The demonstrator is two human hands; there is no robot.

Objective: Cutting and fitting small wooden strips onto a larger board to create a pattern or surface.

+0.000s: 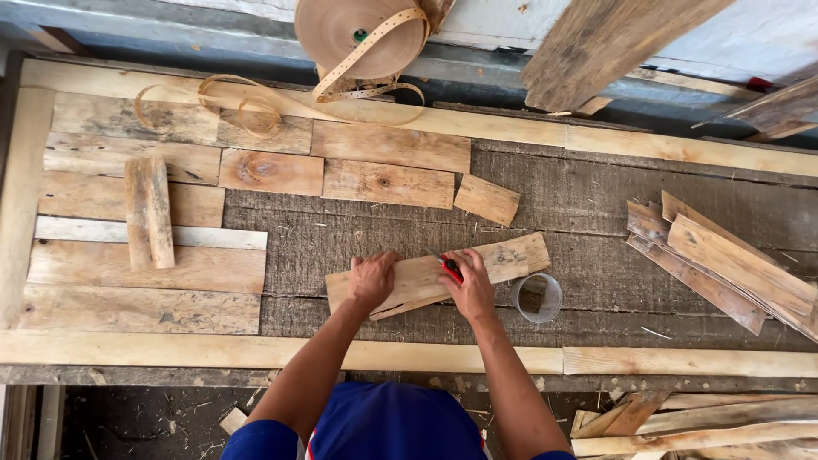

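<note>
I'm pressing my left hand (372, 278) flat, fingers spread, on the wooden plank (503, 259) lying mid-bench, my right hand (468, 288) gripping a red cutter (449, 267) against it, roll of tape (538, 297) sitting just beside, stacked offcuts (724, 260) farther right, perforated strap reel (362, 34) hanging beyond.

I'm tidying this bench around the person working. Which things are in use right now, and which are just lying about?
In use:
left hand pressing down the wooden plank
right hand holding a red-handled tool on that plank

Lying about:
small round container
stack of planks
perforated strap roll
short board piece
two short blocks
</note>
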